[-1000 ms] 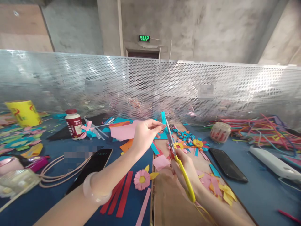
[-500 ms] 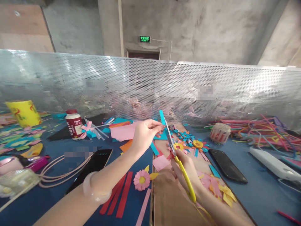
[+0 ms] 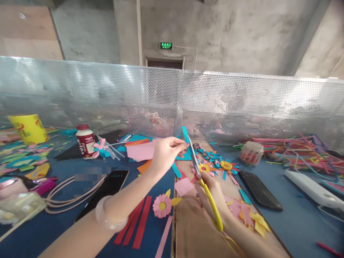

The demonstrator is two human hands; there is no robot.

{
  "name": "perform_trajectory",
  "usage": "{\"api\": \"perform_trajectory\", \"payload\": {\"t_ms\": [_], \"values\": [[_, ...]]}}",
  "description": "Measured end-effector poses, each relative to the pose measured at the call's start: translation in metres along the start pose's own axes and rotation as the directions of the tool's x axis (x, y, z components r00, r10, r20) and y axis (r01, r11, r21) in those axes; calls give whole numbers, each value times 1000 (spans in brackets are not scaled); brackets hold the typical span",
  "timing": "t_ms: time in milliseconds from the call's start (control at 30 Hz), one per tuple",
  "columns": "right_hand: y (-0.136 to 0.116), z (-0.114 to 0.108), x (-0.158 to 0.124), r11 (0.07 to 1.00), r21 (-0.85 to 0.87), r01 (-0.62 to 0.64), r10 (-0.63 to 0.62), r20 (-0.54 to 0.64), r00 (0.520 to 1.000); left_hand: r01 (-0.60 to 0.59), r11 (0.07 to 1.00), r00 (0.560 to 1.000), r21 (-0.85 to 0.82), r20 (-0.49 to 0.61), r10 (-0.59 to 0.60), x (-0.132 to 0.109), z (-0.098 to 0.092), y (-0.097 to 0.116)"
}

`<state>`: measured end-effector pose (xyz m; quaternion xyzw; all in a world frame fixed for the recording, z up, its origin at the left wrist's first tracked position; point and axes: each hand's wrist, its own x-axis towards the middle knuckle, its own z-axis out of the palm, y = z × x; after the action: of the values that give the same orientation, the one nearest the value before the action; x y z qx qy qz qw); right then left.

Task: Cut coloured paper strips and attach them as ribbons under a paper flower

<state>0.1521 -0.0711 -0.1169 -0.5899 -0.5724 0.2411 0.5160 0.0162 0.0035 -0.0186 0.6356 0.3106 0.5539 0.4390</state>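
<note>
My left hand (image 3: 166, 153) pinches a narrow blue paper strip (image 3: 185, 133) and holds it upright over the table. My right hand (image 3: 212, 191) grips yellow-handled scissors (image 3: 206, 191); their blades (image 3: 193, 156) point up and away and close on the strip just right of my left fingertips. A pale bangle (image 3: 106, 218) sits on my left wrist. Under my hands lie a pink paper flower (image 3: 162, 205), a pink paper square (image 3: 183, 186) and red paper strips (image 3: 139, 220).
A brown board (image 3: 196, 229) lies on the blue table (image 3: 301, 222). Black phones lie at left (image 3: 107, 190) and right (image 3: 259, 188). A small bottle (image 3: 84, 141), yellow roll (image 3: 28, 129), finished paper flowers (image 3: 215, 163), a tape tub (image 3: 251, 151) and coloured strips (image 3: 303, 148) stand before a perforated metal screen (image 3: 172, 96).
Nearly nothing has moved. The scissors' blades have crept slightly down along the blue strip, and my hands hold almost the same places.
</note>
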Motion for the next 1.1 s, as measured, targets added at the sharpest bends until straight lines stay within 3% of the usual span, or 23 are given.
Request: {"api": "perform_trajectory", "payload": {"t_ms": [433, 767, 1100], "values": [[2, 0, 1, 1000, -16, 1, -2, -22, 1000, -110, 982, 978, 151, 195, 79, -2, 2, -9], [16, 8, 4, 999, 19, 37, -37, -29, 999, -276, 923, 959, 270, 148, 243, -6, 9, -8], [18, 8, 4, 999, 34, 33, -33, 4, 999, -298, 896, 955, 328, 110, 277, -7, 10, -11]]}}
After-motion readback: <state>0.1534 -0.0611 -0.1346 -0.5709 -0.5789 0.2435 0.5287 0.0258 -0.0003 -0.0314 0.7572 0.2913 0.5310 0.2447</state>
